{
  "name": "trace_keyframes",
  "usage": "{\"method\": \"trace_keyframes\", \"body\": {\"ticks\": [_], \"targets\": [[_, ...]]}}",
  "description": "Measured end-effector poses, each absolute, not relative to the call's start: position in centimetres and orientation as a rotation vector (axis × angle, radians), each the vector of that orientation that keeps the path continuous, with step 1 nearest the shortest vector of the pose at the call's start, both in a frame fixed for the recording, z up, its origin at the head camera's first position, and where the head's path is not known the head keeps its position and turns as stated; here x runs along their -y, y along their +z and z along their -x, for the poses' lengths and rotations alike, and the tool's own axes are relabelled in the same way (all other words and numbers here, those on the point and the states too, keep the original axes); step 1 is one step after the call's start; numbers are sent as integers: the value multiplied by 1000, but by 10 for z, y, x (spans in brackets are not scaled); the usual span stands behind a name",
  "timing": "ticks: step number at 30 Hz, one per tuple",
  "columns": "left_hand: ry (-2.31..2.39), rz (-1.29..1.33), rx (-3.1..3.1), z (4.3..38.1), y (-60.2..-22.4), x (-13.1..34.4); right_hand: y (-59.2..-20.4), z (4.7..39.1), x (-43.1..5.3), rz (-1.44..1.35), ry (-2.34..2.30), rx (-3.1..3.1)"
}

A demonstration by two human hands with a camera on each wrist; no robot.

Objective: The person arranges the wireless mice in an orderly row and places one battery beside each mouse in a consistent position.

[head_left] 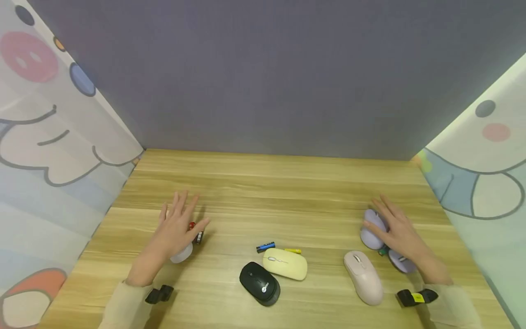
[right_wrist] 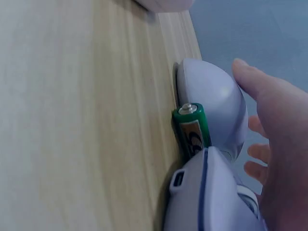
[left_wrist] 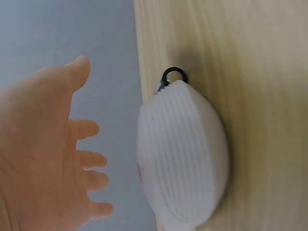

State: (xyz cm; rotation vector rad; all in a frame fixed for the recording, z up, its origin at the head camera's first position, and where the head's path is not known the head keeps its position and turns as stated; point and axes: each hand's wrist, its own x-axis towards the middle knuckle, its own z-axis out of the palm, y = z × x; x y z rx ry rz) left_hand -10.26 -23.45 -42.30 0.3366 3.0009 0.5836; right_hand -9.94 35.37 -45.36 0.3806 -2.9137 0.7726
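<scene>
My left hand (head_left: 176,232) hangs spread over a white rounded object (head_left: 182,255), which shows a ribbed side in the left wrist view (left_wrist: 185,154). A small red and black item (head_left: 199,237) with a black ring (left_wrist: 167,76) lies by it, partly hidden. At the right, my right hand (head_left: 400,235) is above two lavender pieces, fingers extended. One is a smooth lavender mouse-shaped piece (head_left: 373,230), beside my thumb. The other is a lavender mouse (head_left: 402,262) with a scroll wheel, partly under the wrist. Between them lies a green battery (right_wrist: 192,126).
A pink mouse (head_left: 365,278) lies left of the lavender ones. Mid-table are a black mouse (head_left: 259,282), a pale yellow mouse (head_left: 287,264), a blue battery (head_left: 265,247) and a yellow battery (head_left: 293,251). A grey panel (head_left: 271,82) rises behind the wooden table (head_left: 271,183).
</scene>
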Motion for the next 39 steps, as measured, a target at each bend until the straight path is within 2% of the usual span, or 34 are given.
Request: {"method": "trace_keyframes", "body": {"ticks": [20, 39], "targets": [[532, -369, -2975, 72, -425, 257, -449, 86, -356, -431, 666, 2911], [477, -530, -3104, 66, -438, 259, -444, 81, -340, -141, 654, 3010]]}}
